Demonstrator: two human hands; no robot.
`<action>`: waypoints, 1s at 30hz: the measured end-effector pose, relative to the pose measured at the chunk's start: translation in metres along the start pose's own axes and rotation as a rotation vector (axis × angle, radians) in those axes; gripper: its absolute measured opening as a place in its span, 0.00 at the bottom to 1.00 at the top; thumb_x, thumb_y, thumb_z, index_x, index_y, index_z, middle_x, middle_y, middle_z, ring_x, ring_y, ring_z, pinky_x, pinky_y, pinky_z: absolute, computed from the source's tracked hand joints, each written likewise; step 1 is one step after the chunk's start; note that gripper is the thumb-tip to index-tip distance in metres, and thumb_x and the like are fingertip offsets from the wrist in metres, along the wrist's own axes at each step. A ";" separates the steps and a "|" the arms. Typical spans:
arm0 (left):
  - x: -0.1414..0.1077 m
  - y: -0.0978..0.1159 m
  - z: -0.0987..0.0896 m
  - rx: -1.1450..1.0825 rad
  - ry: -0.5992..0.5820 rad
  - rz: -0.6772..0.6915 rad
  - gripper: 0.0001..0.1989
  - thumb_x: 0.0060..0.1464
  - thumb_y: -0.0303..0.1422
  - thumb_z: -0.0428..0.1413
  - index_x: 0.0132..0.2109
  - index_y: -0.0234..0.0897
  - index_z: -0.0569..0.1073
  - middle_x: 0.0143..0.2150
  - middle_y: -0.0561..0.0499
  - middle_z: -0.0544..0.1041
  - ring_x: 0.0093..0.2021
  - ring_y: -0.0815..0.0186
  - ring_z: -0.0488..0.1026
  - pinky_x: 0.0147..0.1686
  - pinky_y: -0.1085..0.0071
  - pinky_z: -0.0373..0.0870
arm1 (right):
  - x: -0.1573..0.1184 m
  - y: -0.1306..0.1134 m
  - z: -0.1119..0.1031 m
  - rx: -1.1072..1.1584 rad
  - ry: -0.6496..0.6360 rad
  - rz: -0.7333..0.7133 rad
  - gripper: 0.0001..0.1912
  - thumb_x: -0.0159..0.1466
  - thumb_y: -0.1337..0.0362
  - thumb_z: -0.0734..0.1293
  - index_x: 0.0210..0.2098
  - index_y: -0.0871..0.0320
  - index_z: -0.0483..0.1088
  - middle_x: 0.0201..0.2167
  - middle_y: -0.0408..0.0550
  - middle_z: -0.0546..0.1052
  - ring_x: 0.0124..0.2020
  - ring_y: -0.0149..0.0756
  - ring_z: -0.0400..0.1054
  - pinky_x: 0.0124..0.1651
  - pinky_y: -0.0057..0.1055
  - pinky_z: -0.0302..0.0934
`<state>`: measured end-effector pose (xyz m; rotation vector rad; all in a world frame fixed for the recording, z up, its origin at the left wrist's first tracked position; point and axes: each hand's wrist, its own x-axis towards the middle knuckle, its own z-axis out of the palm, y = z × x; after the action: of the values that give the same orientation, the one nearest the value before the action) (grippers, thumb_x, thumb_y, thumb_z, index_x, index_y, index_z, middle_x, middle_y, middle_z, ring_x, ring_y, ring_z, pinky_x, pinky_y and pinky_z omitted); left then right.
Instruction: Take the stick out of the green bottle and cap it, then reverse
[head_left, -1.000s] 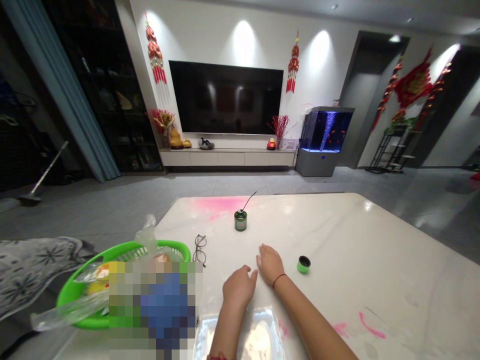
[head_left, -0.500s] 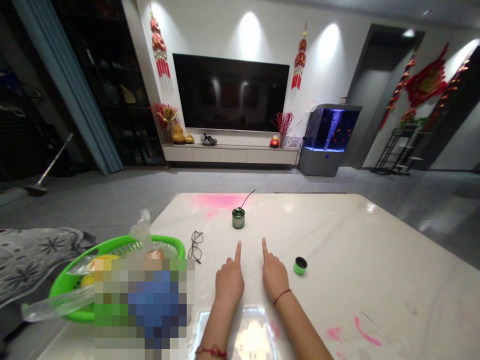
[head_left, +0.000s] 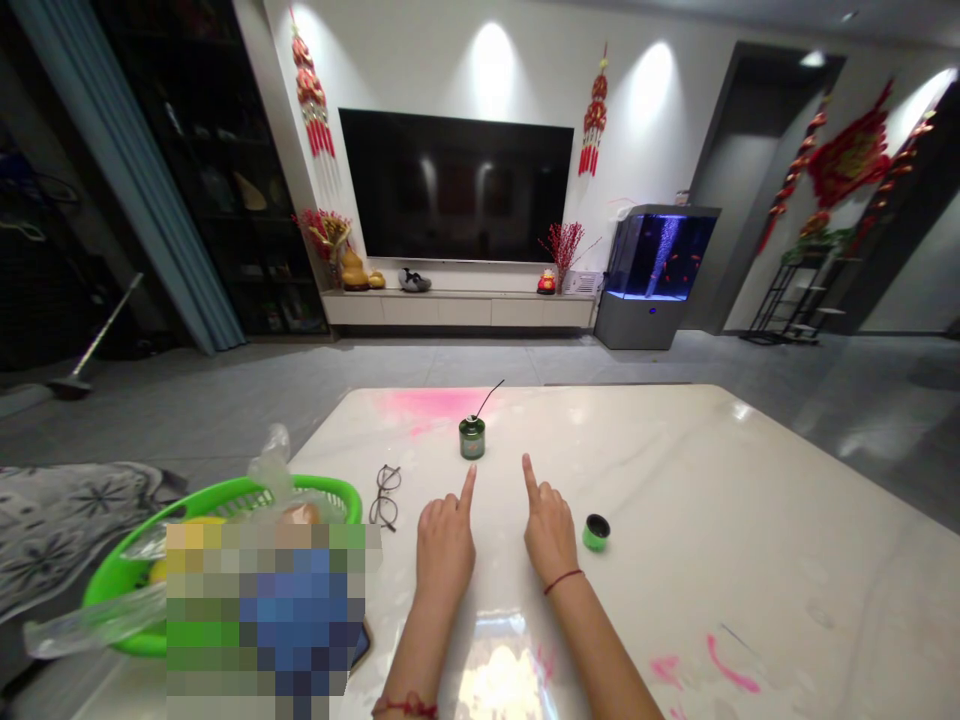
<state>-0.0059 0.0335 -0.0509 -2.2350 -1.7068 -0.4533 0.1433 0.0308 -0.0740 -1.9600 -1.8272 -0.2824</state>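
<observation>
My left hand (head_left: 448,535) is over the white marbled table (head_left: 675,450), index finger stretched forward and the other fingers curled. Its fingertip is just in front of a small dark green glass bottle (head_left: 472,441) with a thin dark stick in it. To the right, my right hand (head_left: 550,525) points forward in the same way, apart from the left. Neither hand holds anything. A small green cup-shaped piece with a dark inside (head_left: 596,533) sits right of my right hand. Thin-framed glasses (head_left: 385,498) lie left of my left hand.
A bright green basket (head_left: 101,590) with plastic bags and yellow items stands at the left, partly pixelated. Pink smears (head_left: 731,665) mark the table's right front and far left. Beyond are a TV (head_left: 457,185) and a lit fish tank (head_left: 660,255).
Both index fingertips have moved slightly forward. My left hand has shifted left, widening the gap between the hands. The view has shifted slightly.
</observation>
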 end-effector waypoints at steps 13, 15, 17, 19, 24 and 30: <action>0.000 0.003 -0.025 -0.245 -0.081 -0.093 0.21 0.55 0.26 0.43 0.56 0.39 0.62 0.39 0.48 0.72 0.41 0.64 0.67 0.43 0.68 0.59 | 0.002 -0.001 -0.004 0.279 0.129 -0.029 0.21 0.61 0.72 0.52 0.53 0.61 0.59 0.32 0.50 0.71 0.36 0.36 0.64 0.43 0.33 0.56; 0.000 0.003 -0.030 -0.324 -0.053 -0.125 0.15 0.57 0.29 0.42 0.47 0.39 0.69 0.39 0.49 0.74 0.41 0.65 0.69 0.42 0.69 0.61 | 0.003 -0.003 -0.006 0.335 0.181 -0.022 0.14 0.63 0.68 0.52 0.42 0.60 0.67 0.31 0.50 0.72 0.34 0.36 0.65 0.41 0.31 0.56; 0.000 0.002 -0.033 -0.384 -0.055 -0.180 0.14 0.57 0.30 0.41 0.42 0.39 0.70 0.37 0.50 0.75 0.39 0.66 0.71 0.39 0.71 0.62 | 0.002 -0.004 -0.007 0.381 0.189 0.017 0.13 0.63 0.66 0.53 0.33 0.59 0.67 0.26 0.48 0.72 0.29 0.34 0.65 0.36 0.29 0.55; -0.001 0.001 -0.034 -0.419 -0.050 -0.198 0.14 0.58 0.30 0.41 0.43 0.39 0.69 0.38 0.50 0.76 0.38 0.67 0.72 0.38 0.72 0.63 | 0.000 -0.004 -0.006 0.415 0.178 0.066 0.12 0.63 0.65 0.53 0.30 0.58 0.65 0.21 0.46 0.70 0.25 0.34 0.64 0.30 0.27 0.53; -0.004 0.003 -0.036 -0.429 -0.059 -0.214 0.13 0.57 0.28 0.41 0.42 0.39 0.69 0.37 0.50 0.75 0.38 0.67 0.72 0.37 0.72 0.62 | 0.002 0.000 0.001 0.485 0.167 0.084 0.10 0.62 0.65 0.52 0.27 0.56 0.61 0.18 0.42 0.64 0.21 0.33 0.61 0.27 0.27 0.50; -0.006 0.008 -0.038 -0.415 -0.122 -0.303 0.09 0.57 0.31 0.42 0.40 0.39 0.66 0.32 0.51 0.75 0.32 0.67 0.72 0.29 0.73 0.59 | 0.039 -0.003 0.020 0.513 0.179 0.085 0.10 0.60 0.65 0.52 0.25 0.56 0.60 0.21 0.43 0.66 0.23 0.33 0.60 0.28 0.27 0.52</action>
<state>-0.0019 0.0105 -0.0192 -2.3155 -2.1986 -0.8218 0.1412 0.0744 -0.0744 -1.5915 -1.5112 0.0392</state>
